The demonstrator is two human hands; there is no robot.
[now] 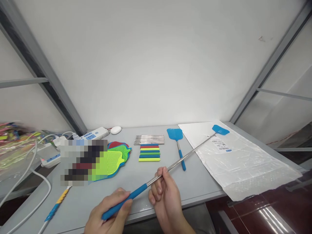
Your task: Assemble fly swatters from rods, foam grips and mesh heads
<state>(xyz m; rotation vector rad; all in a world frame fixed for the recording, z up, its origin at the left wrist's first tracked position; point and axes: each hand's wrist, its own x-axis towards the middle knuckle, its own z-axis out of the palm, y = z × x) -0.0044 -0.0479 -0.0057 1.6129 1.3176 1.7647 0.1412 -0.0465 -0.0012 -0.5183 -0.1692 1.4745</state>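
My left hand (107, 213) is closed around the blue grip of a telescopic fly swatter (139, 191). My right hand (168, 195) pinches the swatter's silver rod just past the grip. The rod is drawn out long and runs up to the right, its blue head (220, 130) over a white padded mailer (209, 162). A second blue fly swatter (175, 134), much shorter, lies on the table behind the rod. In the middle are a row of silver rods (149, 139) and several coloured handle grips (149, 153). Perforated swatter heads (114, 162) in green, red and blue are stacked at left.
Power strips (97, 133) with white cables stand at the left back, near a white oval object (115, 130). A blurred patch (83, 162) hides part of the left side. Plastic-bagged colourful items (19, 146) lie far left. A wall closes the grey table's back.
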